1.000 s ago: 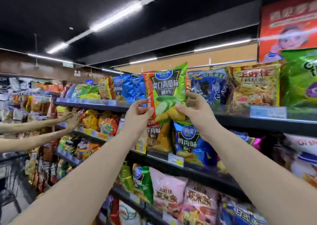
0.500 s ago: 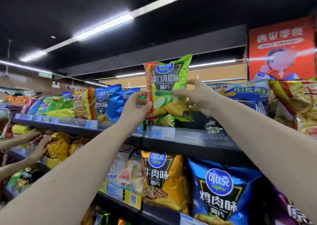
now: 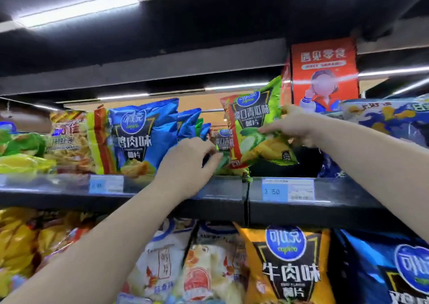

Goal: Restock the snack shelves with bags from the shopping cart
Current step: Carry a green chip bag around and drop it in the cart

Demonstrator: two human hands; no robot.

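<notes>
Right hand (image 3: 293,127) grips the glossy green cucumber-flavour crisp bag (image 3: 256,127) by its right edge, holding it tilted just above the dark top shelf (image 3: 222,194), over the white price label (image 3: 287,190). Left hand (image 3: 185,164) reaches in left of that bag, fingers curled loosely at a smaller green packet behind it; a firm grasp can't be confirmed. Left of that, a blue foil crisp bag (image 3: 139,136) stands upright.

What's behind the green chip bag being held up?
Behind the green bag, a second green bag of the same kind peeks out at its left edge. Anything further back is covered.
</notes>
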